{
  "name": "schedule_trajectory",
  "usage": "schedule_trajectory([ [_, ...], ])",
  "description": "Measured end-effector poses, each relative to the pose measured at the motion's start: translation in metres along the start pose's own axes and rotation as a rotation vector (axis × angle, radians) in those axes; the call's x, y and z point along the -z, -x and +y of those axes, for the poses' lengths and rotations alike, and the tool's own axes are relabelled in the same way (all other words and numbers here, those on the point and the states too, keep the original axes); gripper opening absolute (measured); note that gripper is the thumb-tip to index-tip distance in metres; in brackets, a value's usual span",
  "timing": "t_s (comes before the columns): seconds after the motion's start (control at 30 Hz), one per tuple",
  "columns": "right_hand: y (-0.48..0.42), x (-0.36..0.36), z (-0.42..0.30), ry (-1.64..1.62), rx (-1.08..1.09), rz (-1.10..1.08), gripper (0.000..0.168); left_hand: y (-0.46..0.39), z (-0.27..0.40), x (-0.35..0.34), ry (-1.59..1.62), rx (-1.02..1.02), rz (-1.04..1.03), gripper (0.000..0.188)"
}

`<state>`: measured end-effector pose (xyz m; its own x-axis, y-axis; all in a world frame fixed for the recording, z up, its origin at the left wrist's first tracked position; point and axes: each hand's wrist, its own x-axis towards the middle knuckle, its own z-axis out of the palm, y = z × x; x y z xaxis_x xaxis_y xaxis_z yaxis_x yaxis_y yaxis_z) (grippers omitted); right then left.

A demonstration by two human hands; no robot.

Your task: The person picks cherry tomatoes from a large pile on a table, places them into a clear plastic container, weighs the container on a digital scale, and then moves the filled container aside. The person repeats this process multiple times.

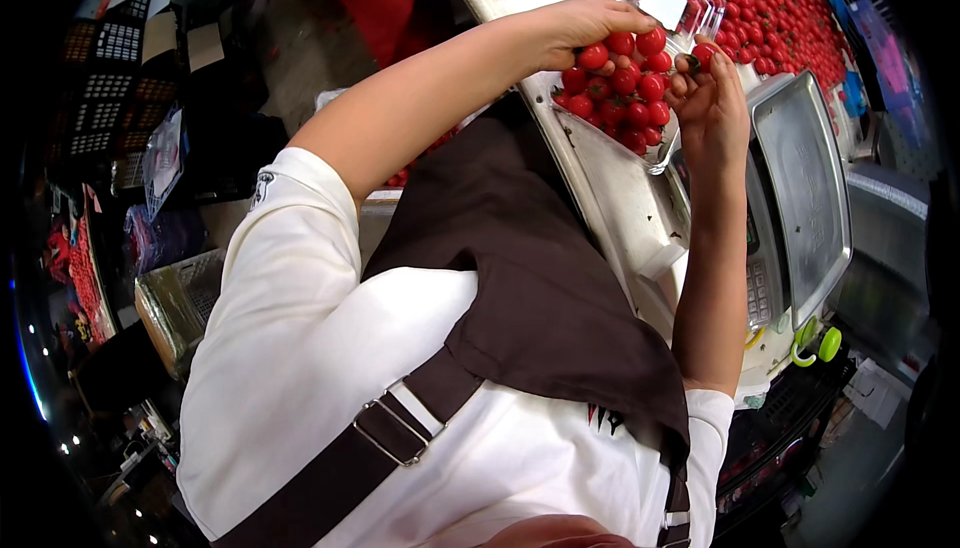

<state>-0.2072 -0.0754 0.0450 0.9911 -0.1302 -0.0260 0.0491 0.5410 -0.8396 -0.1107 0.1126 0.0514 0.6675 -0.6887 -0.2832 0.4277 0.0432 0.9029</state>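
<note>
My left hand (581,28) is over a clear plastic punnet (657,167) heaped with red cherry tomatoes (611,111). Its thumb and fingers curl around a few of the top tomatoes, and its fingertips show among them. At the punnet's right side, my right hand (709,101) pinches a single cherry tomato (703,55) with a green calyx between thumb and fingers. Just beyond both hands lies another clear plastic container (705,15) with a white label, and loose tomatoes beside it.
A big heap of cherry tomatoes (780,19) covers the far part of the white table (581,165). A scale with a metal pan (802,195) stands right of my right forearm. Another person's blue-gloved hand (853,94) is at the heap's far right edge. Stacked crates (120,41) stand at left.
</note>
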Motion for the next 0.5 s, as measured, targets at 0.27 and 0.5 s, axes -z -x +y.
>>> schedule_trajectory([
  [0.27,0.010,-0.003,-0.001,0.088,0.046,0.057,0.030,-0.010,0.003,0.001,-0.240,-0.062,-0.029,0.028],
  [0.5,0.024,0.001,-0.016,0.104,0.087,0.084,0.034,-0.024,0.007,-0.004,-0.702,-0.388,-0.038,0.036],
])
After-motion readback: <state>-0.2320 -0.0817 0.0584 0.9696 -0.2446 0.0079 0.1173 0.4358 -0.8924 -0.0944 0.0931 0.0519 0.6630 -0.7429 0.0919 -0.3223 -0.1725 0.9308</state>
